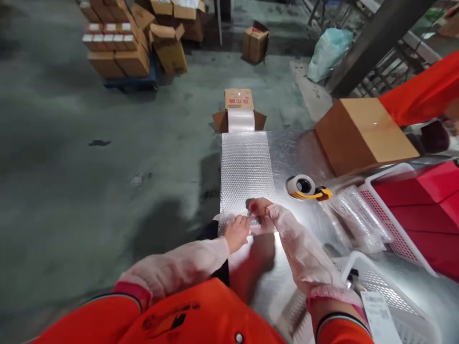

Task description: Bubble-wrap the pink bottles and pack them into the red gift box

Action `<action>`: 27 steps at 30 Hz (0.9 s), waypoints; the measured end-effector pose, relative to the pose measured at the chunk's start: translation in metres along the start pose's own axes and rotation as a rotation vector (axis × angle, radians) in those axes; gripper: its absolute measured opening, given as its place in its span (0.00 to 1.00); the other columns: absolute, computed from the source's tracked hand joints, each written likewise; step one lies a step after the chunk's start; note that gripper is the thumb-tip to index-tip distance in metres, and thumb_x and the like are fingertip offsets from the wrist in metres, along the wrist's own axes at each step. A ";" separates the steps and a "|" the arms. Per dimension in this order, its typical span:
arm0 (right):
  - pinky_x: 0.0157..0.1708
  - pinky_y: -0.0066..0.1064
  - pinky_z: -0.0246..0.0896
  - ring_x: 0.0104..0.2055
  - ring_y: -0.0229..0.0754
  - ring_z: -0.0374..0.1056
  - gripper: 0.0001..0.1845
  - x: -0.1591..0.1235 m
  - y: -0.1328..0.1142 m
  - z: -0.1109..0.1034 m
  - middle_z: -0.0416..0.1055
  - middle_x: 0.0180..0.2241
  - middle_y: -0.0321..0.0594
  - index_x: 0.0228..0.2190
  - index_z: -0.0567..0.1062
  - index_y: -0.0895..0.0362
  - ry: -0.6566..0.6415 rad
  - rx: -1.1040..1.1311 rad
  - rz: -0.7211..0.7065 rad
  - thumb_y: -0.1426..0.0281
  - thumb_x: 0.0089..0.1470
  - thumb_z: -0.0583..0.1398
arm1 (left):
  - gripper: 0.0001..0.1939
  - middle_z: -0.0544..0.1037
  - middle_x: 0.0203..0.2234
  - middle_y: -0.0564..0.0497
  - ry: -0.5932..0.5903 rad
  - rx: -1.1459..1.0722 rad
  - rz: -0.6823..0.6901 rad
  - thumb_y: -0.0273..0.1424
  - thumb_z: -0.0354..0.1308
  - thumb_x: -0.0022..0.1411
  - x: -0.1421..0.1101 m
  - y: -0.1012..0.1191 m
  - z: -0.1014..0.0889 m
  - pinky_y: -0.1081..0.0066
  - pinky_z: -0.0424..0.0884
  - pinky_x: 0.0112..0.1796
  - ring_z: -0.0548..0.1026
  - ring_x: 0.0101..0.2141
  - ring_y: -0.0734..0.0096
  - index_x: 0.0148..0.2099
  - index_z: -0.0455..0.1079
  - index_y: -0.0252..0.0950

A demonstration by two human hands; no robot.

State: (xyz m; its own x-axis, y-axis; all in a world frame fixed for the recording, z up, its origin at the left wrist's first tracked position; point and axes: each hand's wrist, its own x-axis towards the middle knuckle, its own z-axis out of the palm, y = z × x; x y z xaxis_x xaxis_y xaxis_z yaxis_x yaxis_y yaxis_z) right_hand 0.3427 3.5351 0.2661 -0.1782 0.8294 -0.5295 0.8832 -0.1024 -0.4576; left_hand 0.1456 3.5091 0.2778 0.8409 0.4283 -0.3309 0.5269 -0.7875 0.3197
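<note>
Silvery bubble wrap stretches flat along the bench, all the way from the carton beyond the far edge down to the hands! Left hand on the near end, fingers bent over it; right hand just beside, fingers curled, slightly blurred, and whether either is truly pinching the wrap, I cannot tell. Over to the right, tape sits near the wrap, and farther out, red boxes fill a white basket!
</note>
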 end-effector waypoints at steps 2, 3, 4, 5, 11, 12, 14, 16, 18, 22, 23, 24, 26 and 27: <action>0.43 0.33 0.61 0.43 0.44 0.71 0.10 -0.012 0.000 -0.001 0.79 0.40 0.44 0.37 0.81 0.57 0.055 -0.061 0.021 0.73 0.52 0.63 | 0.30 0.75 0.50 0.37 -0.034 0.007 -0.013 0.32 0.69 0.55 0.012 -0.004 0.001 0.57 0.69 0.50 0.70 0.52 0.51 0.57 0.66 0.28; 0.46 0.35 0.60 0.46 0.46 0.71 0.10 -0.022 -0.001 0.001 0.78 0.42 0.45 0.38 0.81 0.56 0.069 -0.105 0.004 0.72 0.54 0.62 | 0.27 0.75 0.49 0.37 -0.056 -0.004 -0.016 0.30 0.68 0.54 0.018 -0.008 -0.002 0.58 0.69 0.50 0.70 0.52 0.50 0.55 0.68 0.28; 0.49 0.38 0.60 0.49 0.48 0.70 0.10 -0.032 -0.003 0.004 0.78 0.44 0.46 0.39 0.81 0.55 0.079 -0.147 -0.033 0.70 0.54 0.62 | 0.26 0.76 0.47 0.38 -0.079 -0.021 -0.019 0.29 0.68 0.53 0.024 -0.012 -0.007 0.60 0.69 0.50 0.70 0.52 0.51 0.53 0.69 0.29; 0.51 0.40 0.59 0.51 0.50 0.69 0.13 -0.041 -0.005 0.009 0.77 0.46 0.47 0.41 0.80 0.55 0.081 -0.185 -0.076 0.68 0.51 0.65 | 0.25 0.77 0.46 0.39 -0.108 -0.037 -0.023 0.30 0.68 0.51 0.031 -0.017 -0.012 0.61 0.69 0.50 0.71 0.52 0.51 0.51 0.71 0.30; 0.55 0.43 0.61 0.55 0.56 0.68 0.47 -0.035 0.005 0.020 0.69 0.58 0.54 0.57 0.72 0.59 0.047 -0.199 -0.076 0.66 0.33 0.76 | 0.25 0.81 0.41 0.46 -0.456 -0.083 0.057 0.43 0.70 0.48 0.082 -0.051 -0.053 0.65 0.71 0.47 0.76 0.47 0.54 0.46 0.75 0.36; 0.53 0.41 0.63 0.53 0.55 0.69 0.46 -0.025 0.011 0.015 0.69 0.57 0.53 0.55 0.74 0.59 0.016 -0.168 -0.066 0.66 0.32 0.77 | 0.27 0.80 0.43 0.45 -0.454 -0.083 0.069 0.44 0.71 0.48 0.087 -0.055 -0.059 0.65 0.71 0.47 0.76 0.47 0.54 0.47 0.75 0.36; 0.48 0.35 0.65 0.48 0.50 0.71 0.42 -0.004 0.023 0.001 0.73 0.52 0.49 0.52 0.77 0.58 -0.073 -0.093 -0.065 0.65 0.31 0.77 | 0.31 0.78 0.47 0.42 -0.320 -0.076 0.047 0.43 0.72 0.47 0.087 -0.058 -0.066 0.64 0.70 0.49 0.74 0.50 0.52 0.51 0.74 0.34; 0.44 0.29 0.63 0.44 0.44 0.72 0.36 0.014 0.032 -0.015 0.77 0.45 0.42 0.49 0.79 0.58 -0.191 -0.013 -0.093 0.63 0.36 0.75 | 0.29 0.76 0.49 0.39 -0.138 -0.066 0.018 0.41 0.71 0.51 0.078 -0.057 -0.067 0.61 0.70 0.49 0.71 0.53 0.49 0.52 0.73 0.33; 0.42 0.26 0.61 0.41 0.40 0.71 0.30 0.023 0.037 -0.029 0.78 0.40 0.36 0.48 0.79 0.58 -0.261 0.040 -0.089 0.63 0.42 0.73 | 0.22 0.77 0.47 0.38 -0.061 -0.061 0.031 0.38 0.69 0.56 0.066 -0.055 -0.065 0.58 0.71 0.48 0.71 0.52 0.49 0.50 0.73 0.33; 0.52 0.38 0.57 0.51 0.48 0.68 0.25 0.017 0.033 -0.041 0.77 0.48 0.41 0.48 0.79 0.50 -0.024 -0.089 0.020 0.64 0.47 0.72 | 0.14 0.78 0.44 0.38 -0.092 -0.064 0.069 0.34 0.64 0.61 0.063 -0.060 -0.064 0.57 0.72 0.46 0.72 0.51 0.49 0.48 0.75 0.32; 0.54 0.41 0.56 0.54 0.50 0.67 0.21 0.012 0.031 -0.041 0.76 0.50 0.42 0.47 0.80 0.49 0.036 -0.142 0.020 0.63 0.49 0.71 | 0.13 0.79 0.43 0.38 -0.104 -0.077 0.065 0.33 0.63 0.62 0.069 -0.064 -0.067 0.58 0.72 0.46 0.72 0.51 0.50 0.47 0.75 0.32; 0.55 0.42 0.55 0.54 0.51 0.66 0.18 0.008 0.029 -0.040 0.76 0.51 0.44 0.46 0.80 0.50 0.073 -0.182 0.009 0.62 0.51 0.69 | 0.12 0.80 0.42 0.38 -0.126 -0.094 0.059 0.33 0.61 0.63 0.077 -0.070 -0.071 0.59 0.72 0.46 0.73 0.50 0.50 0.46 0.76 0.33; 0.57 0.43 0.56 0.55 0.52 0.67 0.23 0.001 0.027 -0.037 0.75 0.53 0.47 0.49 0.79 0.52 0.062 -0.202 -0.024 0.58 0.52 0.68 | 0.11 0.81 0.39 0.40 -0.207 -0.126 0.059 0.33 0.61 0.62 0.094 -0.082 -0.081 0.62 0.72 0.44 0.76 0.47 0.52 0.45 0.77 0.34; 0.58 0.44 0.56 0.55 0.53 0.67 0.29 0.000 0.026 -0.035 0.73 0.55 0.48 0.52 0.76 0.54 0.050 -0.198 -0.023 0.56 0.51 0.69 | 0.11 0.82 0.38 0.41 -0.248 -0.136 0.064 0.32 0.60 0.61 0.101 -0.087 -0.085 0.63 0.72 0.44 0.77 0.45 0.53 0.44 0.78 0.35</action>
State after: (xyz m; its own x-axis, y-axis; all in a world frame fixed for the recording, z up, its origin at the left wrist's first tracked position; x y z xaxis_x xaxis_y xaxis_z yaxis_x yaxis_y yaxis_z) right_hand 0.3808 3.5522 0.2791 -0.1818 0.8572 -0.4818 0.9481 0.0228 -0.3171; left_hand 0.1950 3.6585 0.2924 0.8256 0.2449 -0.5084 0.4997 -0.7357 0.4571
